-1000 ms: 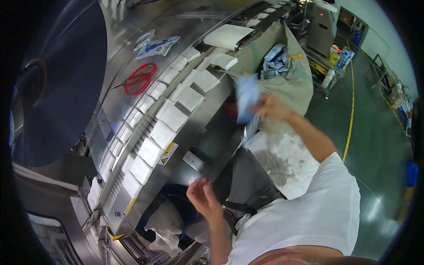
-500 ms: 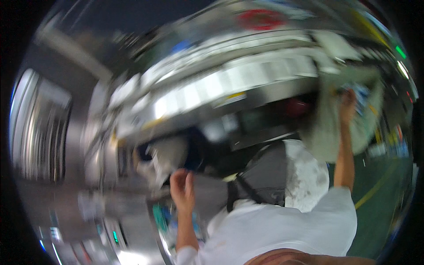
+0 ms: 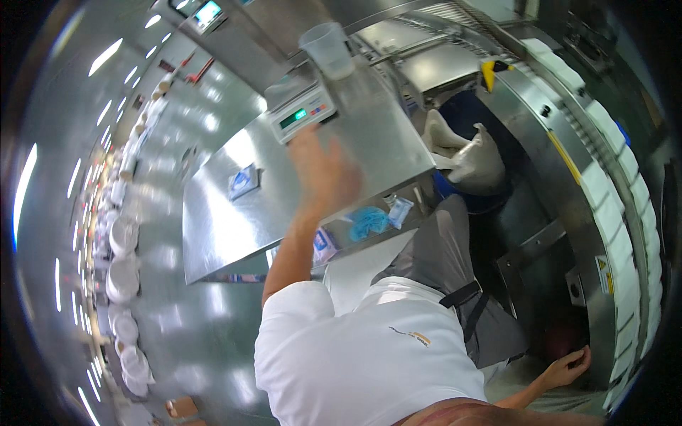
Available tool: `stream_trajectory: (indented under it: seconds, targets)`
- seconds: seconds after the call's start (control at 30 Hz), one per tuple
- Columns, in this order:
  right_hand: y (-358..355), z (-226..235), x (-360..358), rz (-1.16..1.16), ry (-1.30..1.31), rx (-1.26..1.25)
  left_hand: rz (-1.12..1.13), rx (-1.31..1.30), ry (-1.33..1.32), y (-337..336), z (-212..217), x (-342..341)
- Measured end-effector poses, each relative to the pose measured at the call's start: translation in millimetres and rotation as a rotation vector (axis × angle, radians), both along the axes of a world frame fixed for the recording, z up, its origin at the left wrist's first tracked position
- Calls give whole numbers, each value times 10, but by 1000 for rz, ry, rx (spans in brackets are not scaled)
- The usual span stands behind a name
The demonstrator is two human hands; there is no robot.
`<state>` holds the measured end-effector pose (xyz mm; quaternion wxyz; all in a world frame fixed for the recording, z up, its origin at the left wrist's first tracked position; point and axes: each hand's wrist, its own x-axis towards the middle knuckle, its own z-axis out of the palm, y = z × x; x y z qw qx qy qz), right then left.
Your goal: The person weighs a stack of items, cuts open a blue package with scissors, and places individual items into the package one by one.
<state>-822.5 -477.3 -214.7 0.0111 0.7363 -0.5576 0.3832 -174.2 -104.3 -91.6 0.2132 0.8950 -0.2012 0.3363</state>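
Observation:
My left hand [image 3: 325, 172], smeared by motion, is over a steel table, just in front of a digital scale [image 3: 304, 113] with a lit green display. Its fingers look apart, and I see nothing in them. A small blue and white packet [image 3: 244, 182] lies on the table to the left of the hand. Down at the lower right, my right hand [image 3: 566, 369] is beside the conveyor's steel side. Its fingers are loosely bent and partly apart, and no object shows in them.
A translucent plastic jug [image 3: 329, 50] stands behind the scale on the steel table [image 3: 383, 135]. Under its edge, a shelf holds a blue crumpled item [image 3: 368, 223] and packets. A dark blue bin [image 3: 490, 195] has a pale bag in it. White blocks [image 3: 609, 206] line the curved conveyor.
My view has swung left to the table and scale. My left hand is now over the table. My right hand was at a blue and white item on a pale sack; now it is by the conveyor.

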Motion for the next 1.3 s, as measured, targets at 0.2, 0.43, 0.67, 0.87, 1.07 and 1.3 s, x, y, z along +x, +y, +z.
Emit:
stream_trajectory:
  seconds: [0.2,0.43,0.67,0.87,1.07,1.3]
  targets:
    - [-95,4,690,90,-104,100,730,94,436,2526,-253,800]
    - [0,658,1902,513,-222,10,401,128,500,2223,-73,567]
    - [519,876,2589,1069,-415,21,-256,686,280,814,137,-276]
    - [1005,1360,2807,1343,-465,82,-1194,280,861,-839,322,-1344]
    - [971,1165,2337,1182,-411,202,-1489,609,848,-1748,340,-1962]
    - [1011,1110,1775,1020,-353,633,-1694,556,763,-2031,111,-2302]
